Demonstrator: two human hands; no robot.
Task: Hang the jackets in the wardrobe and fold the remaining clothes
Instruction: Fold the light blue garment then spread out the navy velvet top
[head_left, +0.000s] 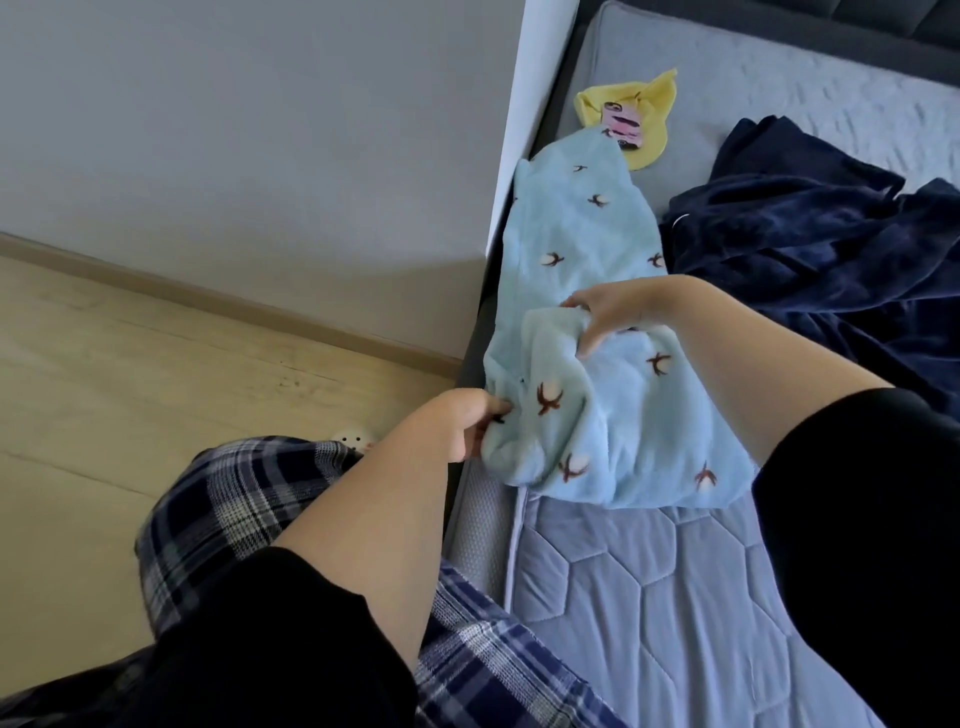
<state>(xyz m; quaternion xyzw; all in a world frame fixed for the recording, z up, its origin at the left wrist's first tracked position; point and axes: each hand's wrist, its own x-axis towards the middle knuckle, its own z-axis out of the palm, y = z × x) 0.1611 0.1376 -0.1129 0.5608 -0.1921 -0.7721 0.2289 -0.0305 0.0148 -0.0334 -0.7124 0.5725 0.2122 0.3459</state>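
On the bed (675, 597), both hands pinching light-blue fleece garment (587, 249), arms outstretched

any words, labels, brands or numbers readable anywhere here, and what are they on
No text here can be read.
Yellow cloth: a pink and black printed picture sits on it; any lettering in it is too blurred to read.
Light blue fleece, gripped by the left hand and right hand: only a repeated brown motif, no words.
Navy garment: no label visible.
Mattress: quilted pattern only.
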